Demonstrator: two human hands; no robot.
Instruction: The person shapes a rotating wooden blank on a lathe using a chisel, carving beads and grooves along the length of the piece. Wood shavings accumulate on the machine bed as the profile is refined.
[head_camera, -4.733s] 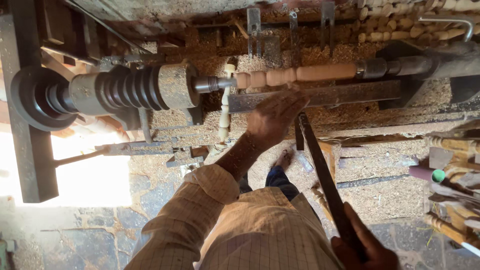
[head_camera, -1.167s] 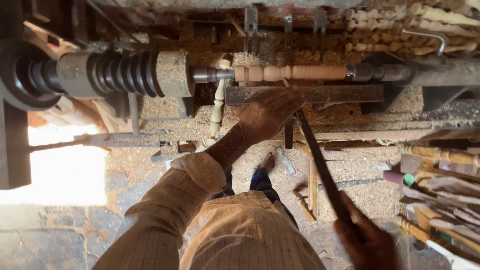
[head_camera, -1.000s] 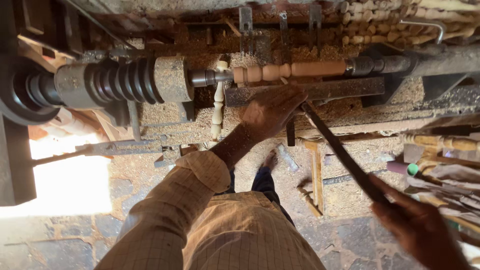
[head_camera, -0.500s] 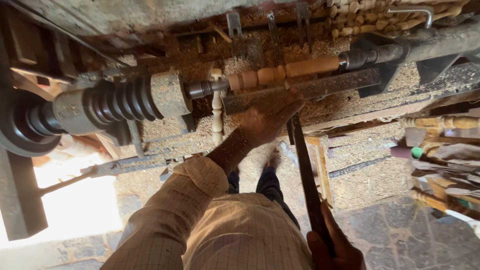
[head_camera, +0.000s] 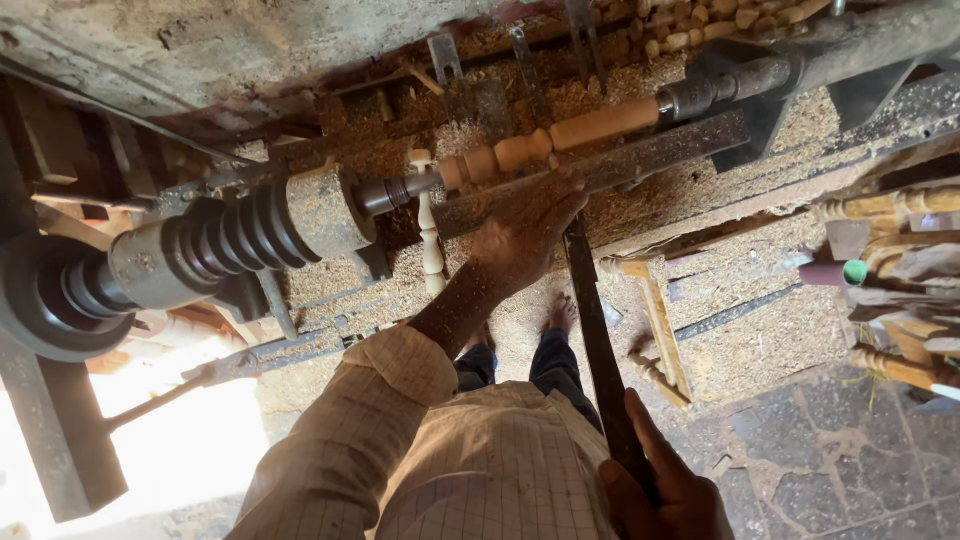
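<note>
At upper centre, the left hand (head_camera: 525, 235) presses the long chisel (head_camera: 598, 345) onto the tool rest (head_camera: 640, 165) beneath the wooden spindle (head_camera: 560, 140); the right hand (head_camera: 665, 490) grips its handle, lower right. Keep the blade braced.

Pale tan spindle (head_camera: 570, 137), cream checked shirt (head_camera: 480, 470) (thin grid), dk grey chisel (head_camera: 600, 340).

I see the pale turned wooden spindle (head_camera: 560, 140) mounted right of the grey stepped metal pulley (head_camera: 230, 235), above the flat steel tool rest (head_camera: 650, 160).
</note>
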